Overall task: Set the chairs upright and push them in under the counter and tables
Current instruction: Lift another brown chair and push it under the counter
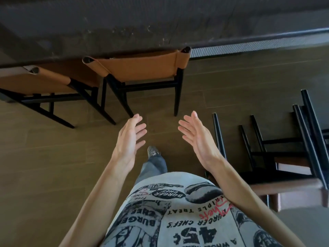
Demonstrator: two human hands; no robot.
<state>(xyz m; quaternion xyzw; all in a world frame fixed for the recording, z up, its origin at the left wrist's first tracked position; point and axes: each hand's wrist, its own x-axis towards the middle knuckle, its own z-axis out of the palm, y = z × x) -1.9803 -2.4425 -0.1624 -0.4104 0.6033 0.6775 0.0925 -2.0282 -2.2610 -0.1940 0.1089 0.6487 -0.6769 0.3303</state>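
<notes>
At the far left, one tan-backed chair (pixel 44 81) stood upright with its seat tucked under the dark counter (pixel 124 32). Just beside it, a second tan-backed chair (pixel 142 68) stood the same way, its backrest close against the counter edge and its black legs on the wooden floor (pixel 44 157). Both looked finished. Nearer the person, the left hand (pixel 129 138) hung in the air with fingers loose and slightly spread, holding nothing. It sat roughly in line with the second chair but well short of it. The right hand (pixel 197 139) mirrored it, palm turned inward and fingers straight, also empty. A shoe (pixel 153 152) showed between and below the two hands. To the right lay the work left to do: an overturned chair (pixel 288 187) rested on the floor, its dark legs pointing up and away from the person and its brown seat rim nearest the body. Whether that cluster of legs belonged to one chair or two could not be told. It lay to the right of both hands, and the right hand was plainly the nearer, its forearm passing just beside the closest leg. The next move would probably call for a turn to the right, with both hands taking the frame to tip it upright.
</notes>
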